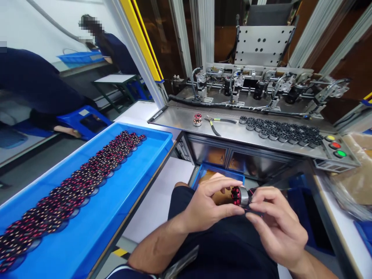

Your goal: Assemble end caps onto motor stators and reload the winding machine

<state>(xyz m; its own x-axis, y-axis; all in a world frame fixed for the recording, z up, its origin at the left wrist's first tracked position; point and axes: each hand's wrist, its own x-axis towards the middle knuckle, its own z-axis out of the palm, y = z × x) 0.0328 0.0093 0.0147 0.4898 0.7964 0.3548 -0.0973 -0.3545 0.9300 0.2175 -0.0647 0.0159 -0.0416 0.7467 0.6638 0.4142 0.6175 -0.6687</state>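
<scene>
Silver-and-black cylindrical motor part with red windings [240, 196]: above the lap, short of the metal bench's front edge. Left hand [209, 201]: fingers curled round its sides. Right hand [276, 221]: fingertips pinched together at its end.

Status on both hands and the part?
Left hand: fingers around metal-ringed coil part. Right hand: fingers pinched at its rear. Pliers on bench, off to the side. Nothing visibly blocking.

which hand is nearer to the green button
Right. Your right hand is beside the round metal part, on the side toward the green button; your left hand holds that part from the far side.
</scene>
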